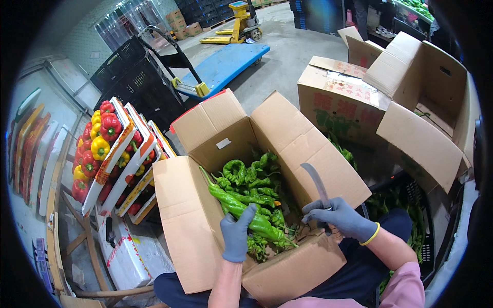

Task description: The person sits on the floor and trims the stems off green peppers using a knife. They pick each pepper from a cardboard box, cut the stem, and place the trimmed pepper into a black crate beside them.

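Observation:
An open cardboard box (188,227) with its flaps spread stands before me. Wrinkled long green peppers (256,177) lie heaped inside it. My left hand (237,235), in a grey glove, is closed around a large green pepper (235,204), whose stem points up and to the left. It may hold more than one pepper; the overlap hides this. At the box's right side, my gloved right hand (341,217) grips a knife (316,183) by its handle. The curved blade points upward, apart from the peppers.
Stacked trays of red and yellow bell peppers (109,127) lean at the left, above a white foam box (129,250). A black crate (425,246) of green peppers sits by my right knee. Further cardboard boxes (342,104) stand at right. Ahead are a blue platform cart (231,63) and a yellow pallet jack (238,23).

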### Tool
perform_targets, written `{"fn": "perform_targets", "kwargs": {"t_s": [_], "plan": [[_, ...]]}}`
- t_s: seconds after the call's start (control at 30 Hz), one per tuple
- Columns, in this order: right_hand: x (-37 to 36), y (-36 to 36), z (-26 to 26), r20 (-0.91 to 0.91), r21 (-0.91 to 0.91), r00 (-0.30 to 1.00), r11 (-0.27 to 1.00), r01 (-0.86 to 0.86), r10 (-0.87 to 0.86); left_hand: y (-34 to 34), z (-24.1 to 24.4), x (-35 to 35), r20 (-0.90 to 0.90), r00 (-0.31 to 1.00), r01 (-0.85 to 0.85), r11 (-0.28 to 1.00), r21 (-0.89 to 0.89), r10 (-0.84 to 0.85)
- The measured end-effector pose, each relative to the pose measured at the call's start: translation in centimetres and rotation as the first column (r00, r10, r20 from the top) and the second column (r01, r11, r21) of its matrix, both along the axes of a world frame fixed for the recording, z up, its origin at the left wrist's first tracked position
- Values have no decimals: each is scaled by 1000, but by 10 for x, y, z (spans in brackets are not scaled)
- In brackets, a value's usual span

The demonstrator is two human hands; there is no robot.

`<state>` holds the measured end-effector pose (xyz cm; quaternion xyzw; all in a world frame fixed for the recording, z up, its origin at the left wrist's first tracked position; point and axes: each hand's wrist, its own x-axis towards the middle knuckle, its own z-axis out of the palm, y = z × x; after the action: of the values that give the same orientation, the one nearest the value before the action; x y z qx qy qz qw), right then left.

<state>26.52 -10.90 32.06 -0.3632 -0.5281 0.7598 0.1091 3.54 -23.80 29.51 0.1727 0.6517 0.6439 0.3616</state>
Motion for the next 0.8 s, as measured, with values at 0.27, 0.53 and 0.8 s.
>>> {"fn": "perform_targets", "kwargs": {"t_s": [0.27,0.53,0.8], "plan": [[-15,-18,-21,-94,-231,991,966,-120,100,-2,3,16,106,994,-42,985,170,24],[-13,-19,-28,-118,-203,986,970,-137,114,-1,-10,34,120,992,6,968,249,-38],[-15,-21,-36,-66,-226,994,969,-101,88,-5,-10,40,231,973,-91,959,270,27]]}}
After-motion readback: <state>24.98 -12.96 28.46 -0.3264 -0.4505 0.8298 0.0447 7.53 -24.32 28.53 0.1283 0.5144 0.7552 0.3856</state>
